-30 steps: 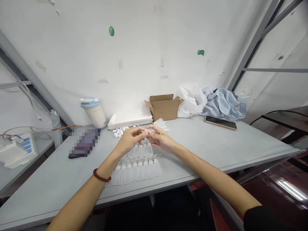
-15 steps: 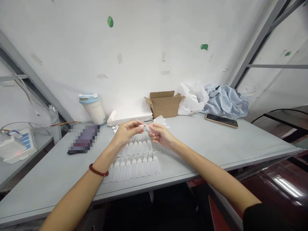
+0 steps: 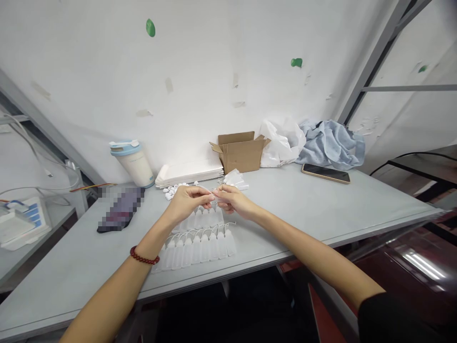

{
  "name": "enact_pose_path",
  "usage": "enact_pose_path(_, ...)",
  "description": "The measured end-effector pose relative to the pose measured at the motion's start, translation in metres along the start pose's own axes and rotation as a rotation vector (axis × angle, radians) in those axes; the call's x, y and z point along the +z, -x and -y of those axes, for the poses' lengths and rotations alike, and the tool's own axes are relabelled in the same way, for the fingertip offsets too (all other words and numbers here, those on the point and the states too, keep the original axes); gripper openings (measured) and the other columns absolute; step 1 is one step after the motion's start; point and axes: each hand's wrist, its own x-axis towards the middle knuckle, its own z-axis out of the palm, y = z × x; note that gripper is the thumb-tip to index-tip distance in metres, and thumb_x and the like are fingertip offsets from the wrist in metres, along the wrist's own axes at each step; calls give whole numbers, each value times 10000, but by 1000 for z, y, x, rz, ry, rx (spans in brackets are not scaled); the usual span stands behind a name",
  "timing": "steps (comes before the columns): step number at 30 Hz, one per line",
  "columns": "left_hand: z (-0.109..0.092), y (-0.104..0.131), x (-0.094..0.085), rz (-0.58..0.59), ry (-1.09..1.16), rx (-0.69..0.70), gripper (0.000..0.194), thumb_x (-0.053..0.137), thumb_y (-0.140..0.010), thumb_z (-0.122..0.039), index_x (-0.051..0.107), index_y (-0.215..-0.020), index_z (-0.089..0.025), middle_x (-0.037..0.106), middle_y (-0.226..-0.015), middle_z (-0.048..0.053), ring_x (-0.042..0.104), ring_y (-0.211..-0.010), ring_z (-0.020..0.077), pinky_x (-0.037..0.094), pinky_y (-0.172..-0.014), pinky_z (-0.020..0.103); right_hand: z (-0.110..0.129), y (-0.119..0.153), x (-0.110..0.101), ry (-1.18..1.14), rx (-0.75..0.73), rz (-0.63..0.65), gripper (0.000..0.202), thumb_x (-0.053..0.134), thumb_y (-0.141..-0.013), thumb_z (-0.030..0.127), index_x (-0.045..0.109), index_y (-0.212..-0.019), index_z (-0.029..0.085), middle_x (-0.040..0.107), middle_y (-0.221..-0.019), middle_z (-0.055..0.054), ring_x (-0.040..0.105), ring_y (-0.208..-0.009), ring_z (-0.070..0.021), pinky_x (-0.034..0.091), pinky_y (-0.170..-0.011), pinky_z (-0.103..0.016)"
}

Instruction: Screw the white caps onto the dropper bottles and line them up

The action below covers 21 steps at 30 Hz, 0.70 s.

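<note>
Above the tabletop, my left hand (image 3: 187,202) pinches a small white bottle cap, its thin strap (image 3: 204,190) sticking up past the fingers. My right hand (image 3: 235,201) is closed on a small translucent plastic bottle, mostly covered by the fingers. The fingertips of both hands meet, so the joint between cap and bottle is hidden. Below them lies a front row of capped translucent bottles (image 3: 196,251) with looped straps. A second row (image 3: 205,219) is partly behind my hands. Loose white caps (image 3: 170,192) lie beyond my left hand, and uncapped bottles (image 3: 235,179) beyond my right.
Along the wall stand a cup with a blue lid (image 3: 132,164), stacked white trays (image 3: 189,172), an open cardboard box (image 3: 241,155), a white plastic bag (image 3: 282,145) and blue cloth (image 3: 330,145). A phone (image 3: 325,173) lies right, a dark pouch (image 3: 123,209) left.
My two hands have come closer together, and the translucent bottle visible before is now mostly covered by fingers. The view has shifted slightly, showing more loose caps.
</note>
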Motion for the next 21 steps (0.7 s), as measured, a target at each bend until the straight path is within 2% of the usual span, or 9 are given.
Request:
enact_pose_path(5, 2, 1, 2, 44, -21, -3, 229, 757, -688, -367, 725, -706, -142, 679, -606, 36, 616, -557, 145, 526, -584, 263, 0, 1, -1, 50, 3, 7, 360, 614, -802, 480, 361, -745, 229, 251, -482, 121, 170, -398, -49, 98, -395, -173)
enact_pose_path(10, 2, 2, 7, -51, -39, 173, 207, 782, -649, -312, 721, -750, -142, 676, -800, 54, 622, -750, 175, 519, -676, 276, 1, 0, -4, 3, 29, 37, 391, 608, -812, 516, 350, -743, 230, 214, -487, 126, 123, -403, -45, 80, -392, -173)
enact_pose_path(14, 0, 1, 3, 30, -35, 108, 271, 765, -680, -340, 719, -876, -159, 698, -881, 59, 638, -814, 188, 518, -726, 279, 2, 0, -4, -39, 38, 47, 400, 618, -800, 528, 353, -756, 231, 211, -486, 129, 100, -401, -43, 71, -392, -175)
enact_pose_path(16, 0, 1, 0, 68, -48, 29, 280, 718, -728, -404, 710, -853, -153, 708, -810, 59, 652, -744, 186, 526, -694, 287, 2, 0, -3, -33, 29, 49, 398, 614, -799, 534, 359, -759, 230, 225, -485, 128, 104, -400, -43, 74, -388, -174)
enact_pose_path(18, -1, 2, 0, 96, -79, -18, 325, 650, -779, -460, 687, -742, -139, 683, -666, 51, 638, -611, 170, 523, -618, 284, 2, 1, -3, -17, 15, 51, 401, 607, -804, 536, 353, -751, 230, 228, -486, 127, 114, -399, -44, 83, -384, -171)
enact_pose_path(21, -2, 5, 1, 92, -203, 76, 310, 616, -809, -438, 687, -754, -142, 674, -655, 47, 620, -602, 160, 506, -599, 266, 1, 1, -4, 12, 10, 52, 406, 610, -807, 527, 342, -739, 230, 215, -488, 128, 121, -398, -43, 86, -382, -166)
